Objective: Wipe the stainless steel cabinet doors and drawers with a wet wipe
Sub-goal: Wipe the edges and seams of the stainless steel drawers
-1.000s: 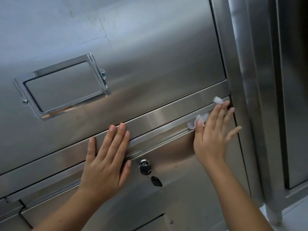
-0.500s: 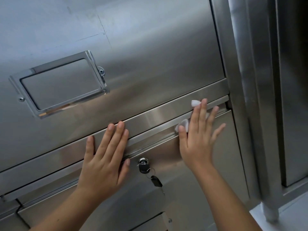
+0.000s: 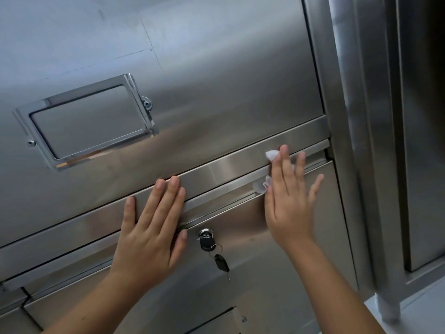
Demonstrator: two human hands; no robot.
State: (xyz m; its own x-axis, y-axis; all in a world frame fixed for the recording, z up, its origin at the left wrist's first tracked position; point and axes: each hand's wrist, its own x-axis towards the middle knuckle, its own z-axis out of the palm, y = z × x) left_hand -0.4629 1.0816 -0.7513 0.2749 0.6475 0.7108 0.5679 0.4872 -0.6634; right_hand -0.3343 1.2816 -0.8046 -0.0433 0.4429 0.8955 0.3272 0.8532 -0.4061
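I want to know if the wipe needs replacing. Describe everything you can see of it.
The wipe is white, thin and crumpled, like soft tissue. Most of it is hidden under the right hand, whose straight fingers press it flat against the steel rail. Two bits show: one beside the index fingertip, one by the thumb. No dirt or tears show; wetness cannot be told.

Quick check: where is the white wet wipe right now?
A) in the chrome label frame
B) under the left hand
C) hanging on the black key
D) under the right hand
D: the white wet wipe pokes out from under the flat right hand, pressed on the horizontal stainless steel strip; the left hand shows no wipe.
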